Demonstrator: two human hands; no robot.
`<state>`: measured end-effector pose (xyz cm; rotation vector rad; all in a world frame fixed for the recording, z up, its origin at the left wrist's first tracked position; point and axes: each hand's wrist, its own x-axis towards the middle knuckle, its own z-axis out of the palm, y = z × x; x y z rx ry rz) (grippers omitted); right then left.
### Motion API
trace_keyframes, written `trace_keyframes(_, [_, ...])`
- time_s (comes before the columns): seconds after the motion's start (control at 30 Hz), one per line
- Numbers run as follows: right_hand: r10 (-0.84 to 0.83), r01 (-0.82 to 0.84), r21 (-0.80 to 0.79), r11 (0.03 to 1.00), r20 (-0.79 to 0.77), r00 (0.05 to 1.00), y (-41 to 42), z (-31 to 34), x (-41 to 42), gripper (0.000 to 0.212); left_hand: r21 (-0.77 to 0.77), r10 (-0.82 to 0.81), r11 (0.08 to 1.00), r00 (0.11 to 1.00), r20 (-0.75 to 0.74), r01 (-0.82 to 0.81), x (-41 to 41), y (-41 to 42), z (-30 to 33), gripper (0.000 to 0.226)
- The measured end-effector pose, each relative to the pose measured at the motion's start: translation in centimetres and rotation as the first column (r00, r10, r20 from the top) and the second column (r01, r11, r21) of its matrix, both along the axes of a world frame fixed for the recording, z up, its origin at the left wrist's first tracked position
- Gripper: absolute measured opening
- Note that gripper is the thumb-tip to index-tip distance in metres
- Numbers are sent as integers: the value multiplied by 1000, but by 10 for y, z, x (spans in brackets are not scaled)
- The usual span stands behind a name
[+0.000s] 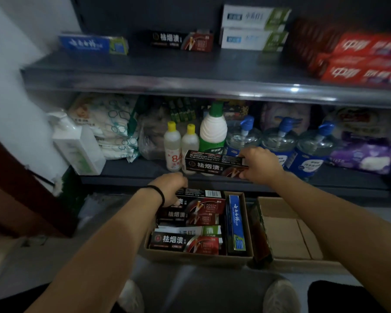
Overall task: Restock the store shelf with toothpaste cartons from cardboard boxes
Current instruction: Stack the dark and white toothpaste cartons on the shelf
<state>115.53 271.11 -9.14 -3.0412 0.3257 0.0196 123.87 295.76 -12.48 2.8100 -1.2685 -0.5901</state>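
Observation:
My right hand [261, 163] grips the right end of a black toothpaste carton [210, 163], held level in the air in front of the lower shelf. My left hand [171, 189] reaches into the open cardboard box [196, 256] on the floor, its fingers curled on the topmost black carton [201, 201] there. Several black cartons, a green-and-white one and a blue carton [236, 224] on edge fill that box. The upper shelf [190, 71] carries a blue carton [93, 44], one black carton [182, 40], two white cartons [254, 29] and red cartons [361, 58].
The lower shelf holds a white pump bottle [77, 145], small yellow-capped bottles [172, 146], a green-capped bottle [213, 129], blue-pump bottles [280, 141] and tissue packs. A second cardboard box [287, 233] lies at the right. A brown door edge [20, 188] stands at left.

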Motion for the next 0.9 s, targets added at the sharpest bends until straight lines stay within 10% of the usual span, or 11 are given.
trace_keyframes(0.9, [118,-81,-150,985,259,959,25,257,92,38,-193,108,981,911,398,-32,80,55,266,42])
